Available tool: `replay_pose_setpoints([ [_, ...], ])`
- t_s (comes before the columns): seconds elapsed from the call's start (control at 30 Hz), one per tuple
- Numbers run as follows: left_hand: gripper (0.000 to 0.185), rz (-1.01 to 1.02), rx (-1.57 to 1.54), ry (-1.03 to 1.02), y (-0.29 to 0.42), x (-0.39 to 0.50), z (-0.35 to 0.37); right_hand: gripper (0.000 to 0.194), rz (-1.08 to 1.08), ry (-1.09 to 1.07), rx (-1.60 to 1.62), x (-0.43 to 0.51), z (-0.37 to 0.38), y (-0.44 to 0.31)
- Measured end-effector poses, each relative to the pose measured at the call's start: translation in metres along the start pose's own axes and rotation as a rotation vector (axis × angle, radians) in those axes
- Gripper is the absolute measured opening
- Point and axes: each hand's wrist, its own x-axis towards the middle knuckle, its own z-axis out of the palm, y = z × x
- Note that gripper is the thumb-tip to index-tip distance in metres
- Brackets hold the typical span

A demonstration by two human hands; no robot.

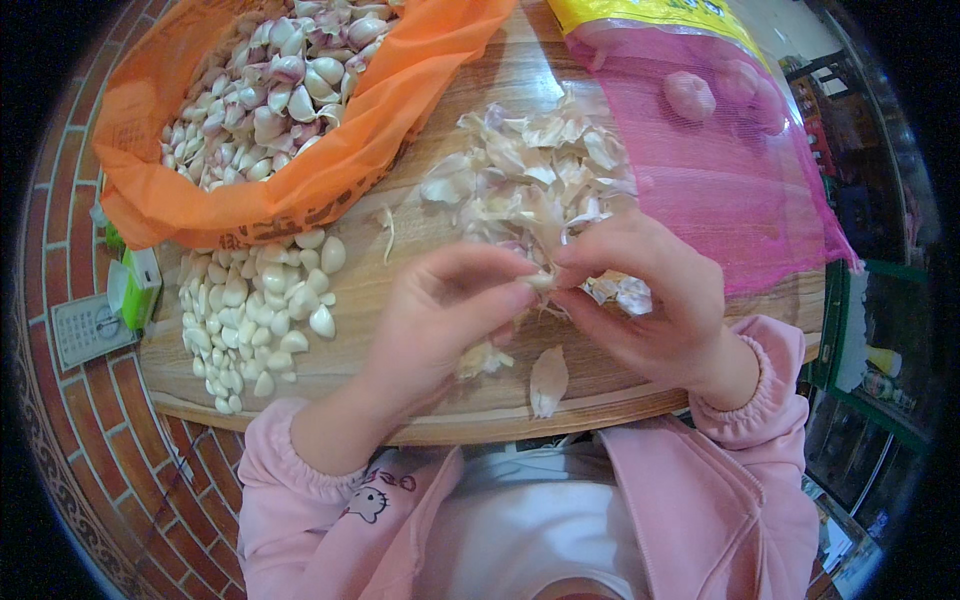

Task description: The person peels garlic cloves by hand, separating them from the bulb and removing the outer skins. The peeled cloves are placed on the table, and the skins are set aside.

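Between finger and thumb, my left hand grips a small garlic clove over the wooden table. The fingertips of my right hand pinch the clove's other end, where some skin seems to hang. Behind and partly under both hands spreads a pile of dry garlic skins. One loose piece of skin lies near the table's front edge. Peeled garlic cloves are heaped at the left. Beyond them, an orange bag is open around many unpeeled cloves.
A pink mesh bag with several garlic bulbs covers the table's right side. A green and white box and a printed card are beyond the left edge. A green-framed cabinet stands at the right.
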Motion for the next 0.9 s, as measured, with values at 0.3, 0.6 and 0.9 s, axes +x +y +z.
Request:
replay_pose_setpoints([
  [0.3,0.018,-0.022,0.216,0.047,0.0025,-0.0010,0.0031,0.034,0.081,0.000,0.040,-0.0059,0.0006,0.0011],
  [0.6,0.025,-0.128,0.016,-0.074,-0.0031,0.0000,0.0048,0.042,0.000,-0.037,0.027,-0.0079,0.0011,0.0049],
  [0.9,0.023,-0.183,-0.253,-0.115,-0.0066,-0.0010,-0.0031,0.043,0.019,-0.057,0.094,-0.0072,-0.0040,0.0035],
])
